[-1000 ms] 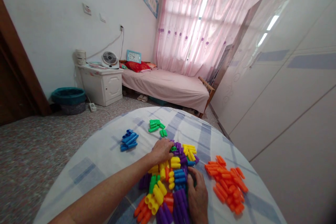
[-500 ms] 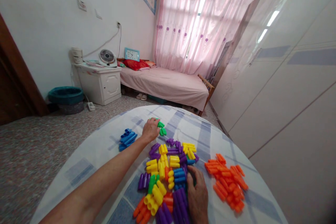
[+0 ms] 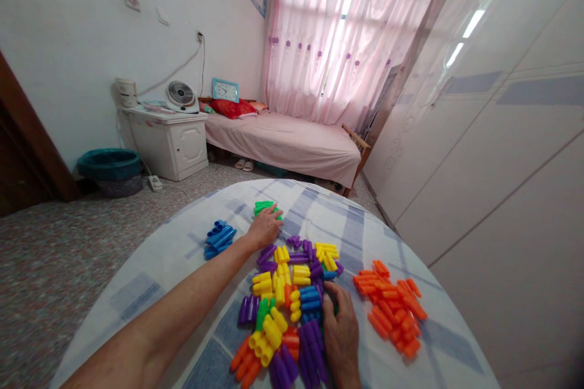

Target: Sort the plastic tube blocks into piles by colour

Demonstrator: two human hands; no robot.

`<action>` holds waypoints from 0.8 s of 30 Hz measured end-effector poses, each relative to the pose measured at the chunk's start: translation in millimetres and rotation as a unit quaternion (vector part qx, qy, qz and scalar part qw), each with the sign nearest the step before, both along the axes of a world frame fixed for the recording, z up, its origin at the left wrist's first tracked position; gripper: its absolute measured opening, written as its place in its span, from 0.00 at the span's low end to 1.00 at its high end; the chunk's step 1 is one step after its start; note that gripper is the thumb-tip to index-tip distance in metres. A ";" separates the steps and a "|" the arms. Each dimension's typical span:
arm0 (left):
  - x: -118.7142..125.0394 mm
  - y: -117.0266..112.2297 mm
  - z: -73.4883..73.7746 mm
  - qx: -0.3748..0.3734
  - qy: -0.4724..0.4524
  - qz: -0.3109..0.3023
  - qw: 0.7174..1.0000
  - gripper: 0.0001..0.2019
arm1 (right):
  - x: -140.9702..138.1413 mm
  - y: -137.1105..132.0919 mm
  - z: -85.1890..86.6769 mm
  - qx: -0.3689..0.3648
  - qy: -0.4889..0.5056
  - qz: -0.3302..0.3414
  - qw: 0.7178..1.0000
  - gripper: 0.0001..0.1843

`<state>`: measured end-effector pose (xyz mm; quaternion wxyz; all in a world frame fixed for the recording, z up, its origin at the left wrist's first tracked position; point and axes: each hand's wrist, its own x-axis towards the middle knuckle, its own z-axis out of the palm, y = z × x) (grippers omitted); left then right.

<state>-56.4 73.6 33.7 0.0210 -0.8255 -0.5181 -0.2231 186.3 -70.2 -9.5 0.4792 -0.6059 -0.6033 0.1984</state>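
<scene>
My left hand [image 3: 265, 227] reaches across to the far side of the table. Its fingers are stretched out over a small cluster of green plastic tube pieces [image 3: 263, 206], covering part of them. My right hand [image 3: 341, 329] rests curled at the right edge of a mixed pile, beside blue pieces [image 3: 311, 298] and long purple pieces [image 3: 312, 352]. Something dark shows between its thumb and fingers, too hidden to name. Yellow pieces [image 3: 272, 331] lie in the middle of the pile, with orange pieces [image 3: 245, 361] at its near left.
A heap of orange pieces [image 3: 396, 310] lies on the right of the cloth-covered table [image 3: 182, 292]. Blue pieces [image 3: 219, 239] form a group at the left. Beyond stand a bed [image 3: 292, 137], a white cabinet [image 3: 168, 143], a bin [image 3: 109, 170] and a wardrobe [image 3: 479, 194].
My left hand has shifted slightly right and nearer over the green pieces, uncovering more on their left side. The right hand keeps its place by the pile. The view has moved a little.
</scene>
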 end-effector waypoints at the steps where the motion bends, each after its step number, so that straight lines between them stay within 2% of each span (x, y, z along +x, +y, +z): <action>1: 0.5 -4.8 0.6 -0.001 -0.023 -0.002 1.000 0.12 | -0.3 0.1 0.1 0.001 0.001 -0.001 1.000 0.16; 4: 3.0 -24.9 -4.0 -0.037 -0.118 -0.016 0.992 0.12 | -2.1 -0.3 1.7 0.000 0.007 -0.002 1.000 0.16; 9: 11.4 -63.8 -20.1 -0.144 -0.231 -0.057 0.961 0.20 | -5.2 -1.8 5.8 -0.008 0.023 0.000 1.000 0.16; 13: 23.7 -84.1 -16.7 -0.214 -0.281 -0.078 0.932 0.22 | -5.5 -1.2 3.4 0.017 0.044 -0.053 0.997 0.17; 15: 30.2 -86.7 -9.7 -0.207 -0.273 -0.082 0.936 0.20 | -5.8 0.0 1.0 0.042 0.035 -0.072 0.996 0.20; 19: 46.4 -77.7 4.7 -0.114 -0.217 -0.091 0.965 0.16 | -6.4 2.9 -2.5 0.068 -0.007 -0.060 0.996 0.26; 24: 77.3 -62.2 17.8 -0.075 -0.107 -0.226 0.965 0.15 | -4.8 3.1 -3.1 0.016 -0.051 -0.003 0.999 0.29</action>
